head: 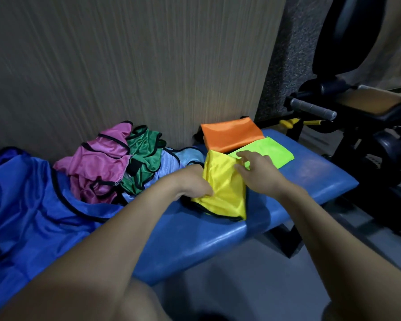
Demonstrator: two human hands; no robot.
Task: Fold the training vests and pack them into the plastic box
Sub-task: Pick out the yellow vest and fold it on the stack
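Both hands were on a yellow vest (225, 188) that lay partly folded on a blue padded bench (208, 237). The left hand (192, 181) pinched the left edge of the yellow vest with its fingers curled onto the cloth. The right hand (257, 170) held the vest's top right edge, with the fingers bent over it. A black trim ran along the bottom of the yellow vest.

Just behind it lay a folded lime green vest (271, 151), flat on the bench. A folded orange vest (232, 133) sat behind that one, close to the wall (125, 66).

To the left was a messy pile. A pink vest (100, 163) and a dark green vest (144, 156) were bunched up together. A light blue vest (178, 158) peeked out beside them, touching the yellow one. A big blue vest (33, 205) was spread out at the far left of the bench.

Black gym gear (347, 107) with a grey handle (313, 108) stood to the right.
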